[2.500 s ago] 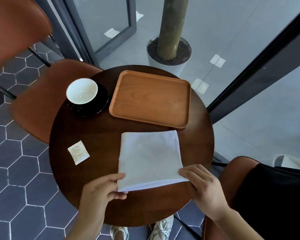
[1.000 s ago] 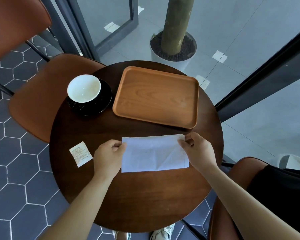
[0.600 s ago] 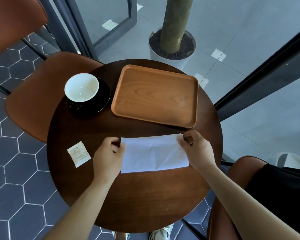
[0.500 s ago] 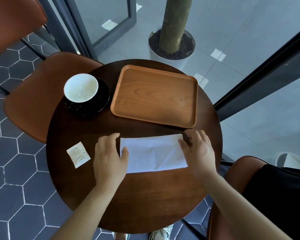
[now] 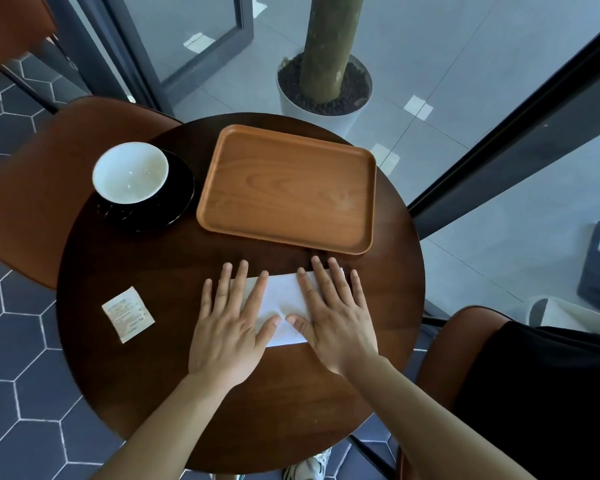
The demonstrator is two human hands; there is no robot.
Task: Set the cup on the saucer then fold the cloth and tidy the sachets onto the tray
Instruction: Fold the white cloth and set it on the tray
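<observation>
Both hands have let go of the far corners they were pinching a moment ago and now lie flat on the folded cloth (image 5: 282, 296), which has gone from a wide square to a narrow strip. Palm down, the left hand (image 5: 229, 327) presses the strip's left half with straight, spread fingers, gripping nothing. Just as flat and unclenched, the right hand (image 5: 333, 320) covers the right half; the two thumbs nearly meet over the middle of the strip. White fabric shows only between the hands and at the near edge. It lies on the round dark table (image 5: 146, 375), just in front of the wooden tray (image 5: 284, 188), whose near rim is close to the fingertips but apart from them. At the far left, a white cup (image 5: 130, 173) sits on a black saucer (image 5: 179, 202) beside the tray. One pale sachet (image 5: 128, 314) lies flat on the tabletop to the left of the left hand, well apart from the tray. Brown chairs stand on either side of the table, one at the left (image 5: 25, 188) and one at the right (image 5: 440, 341). Behind the table, a tree trunk (image 5: 329, 46) rises from a white planter (image 5: 291, 102).
</observation>
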